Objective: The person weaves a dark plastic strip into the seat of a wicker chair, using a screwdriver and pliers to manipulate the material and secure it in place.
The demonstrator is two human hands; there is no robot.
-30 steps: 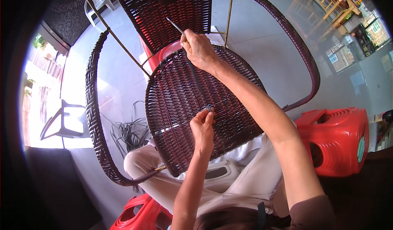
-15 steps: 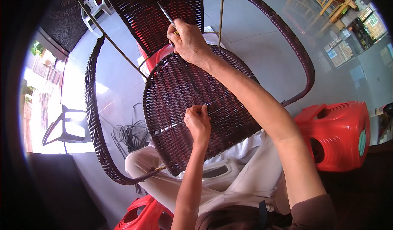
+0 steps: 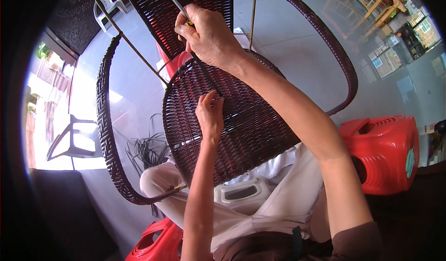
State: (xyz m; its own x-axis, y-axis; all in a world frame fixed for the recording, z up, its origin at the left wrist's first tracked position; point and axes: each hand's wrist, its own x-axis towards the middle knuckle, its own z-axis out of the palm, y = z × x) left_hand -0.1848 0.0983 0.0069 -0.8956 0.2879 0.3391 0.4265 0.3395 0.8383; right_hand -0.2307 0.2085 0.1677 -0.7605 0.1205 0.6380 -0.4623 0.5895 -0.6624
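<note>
A dark brown woven chair seat lies in front of me, tilted over my lap. My right hand, above the seat's far edge, is closed round a slim pointed metal tool with a bit of yellow at its handle; the tip points up and left. From beneath that hand a flat dark weaving strip runs down across the weave to my left hand. The left fingers are pinched at the strip, low on the seat; their exact grip is partly hidden.
The woven backrest rises beyond the seat, between bare metal rods. Wrapped armrests curve out left and right. Loose dark strips lie on the floor at left. Red plastic stools stand right and lower left.
Both hands have moved up and to the left over the seat, the right one with the pointed tool in it. The strip still runs between them.
</note>
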